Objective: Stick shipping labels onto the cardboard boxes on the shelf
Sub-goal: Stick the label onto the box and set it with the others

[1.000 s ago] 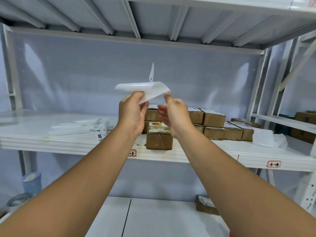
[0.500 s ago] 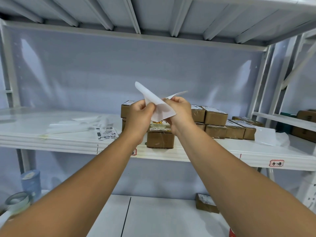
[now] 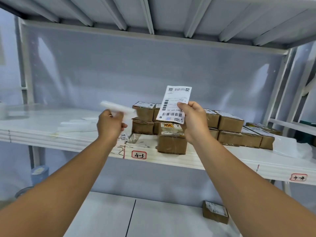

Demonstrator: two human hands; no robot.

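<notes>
Right grip tight on the label edge, left grip tight on the backing strip, well apart.

This is a store room for parcels, like a small warehouse. A long white metal shelf runs across the view, and another shelf board hangs overhead at 12 o'clock. Many small brown cardboard boxes sit in stacks at 3 o'clock, most with white bar-code stickers on top. Red-edged number tags are stuck on the shelf edge: a "4-3" tag at 6 o'clock and a second tag at 4 o'clock. One lone box lies lower down at 5 o'clock.
</notes>
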